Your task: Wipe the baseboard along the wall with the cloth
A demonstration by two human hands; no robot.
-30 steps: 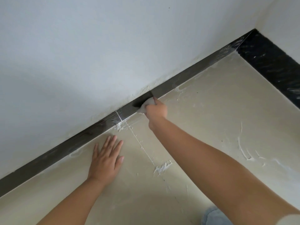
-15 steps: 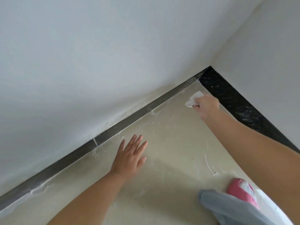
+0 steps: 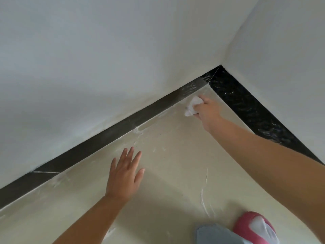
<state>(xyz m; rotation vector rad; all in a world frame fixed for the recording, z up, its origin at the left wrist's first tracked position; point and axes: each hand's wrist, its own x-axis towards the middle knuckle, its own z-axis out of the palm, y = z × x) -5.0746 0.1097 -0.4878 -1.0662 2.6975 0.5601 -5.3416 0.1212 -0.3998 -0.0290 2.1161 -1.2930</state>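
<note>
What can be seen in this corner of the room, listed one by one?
white crumpled cloth: one, white, in the right hand, near the corner
dark glossy baseboard strip: two runs, grey-black, meeting at the corner
white painted walls: two, white, above the baseboard
cream tiled floor: one, cream with white smears
pink and white slipper: one, bottom right
grey trouser leg: one, bottom edge
left hand: flat on the floor
right hand: grips the cloth

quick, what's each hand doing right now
Left hand: open, fingers straight, flat on the floor.
Right hand: holding the white cloth near the baseboard.
</note>
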